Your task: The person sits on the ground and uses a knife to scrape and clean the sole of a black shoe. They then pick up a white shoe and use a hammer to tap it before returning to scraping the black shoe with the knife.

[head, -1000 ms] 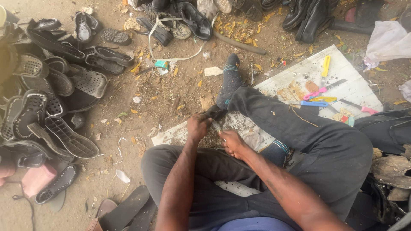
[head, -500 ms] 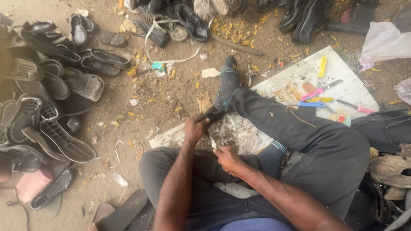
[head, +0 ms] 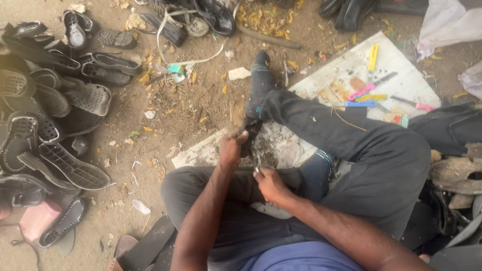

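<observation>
Dark strip [head: 249,134] gripped in closed left hand [head: 230,150] | right hand [head: 269,183] closed on small tool, touching strip | white board [head: 346,80] beneath | sandals [head: 55,115] left

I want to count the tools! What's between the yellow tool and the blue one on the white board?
In the head view, a pink tool lies between the yellow tool and blue tool.

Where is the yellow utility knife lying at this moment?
In the head view, the yellow utility knife lies at the upper right on the white board, just above the pink and blue tools, beyond the person's outstretched leg.
</observation>
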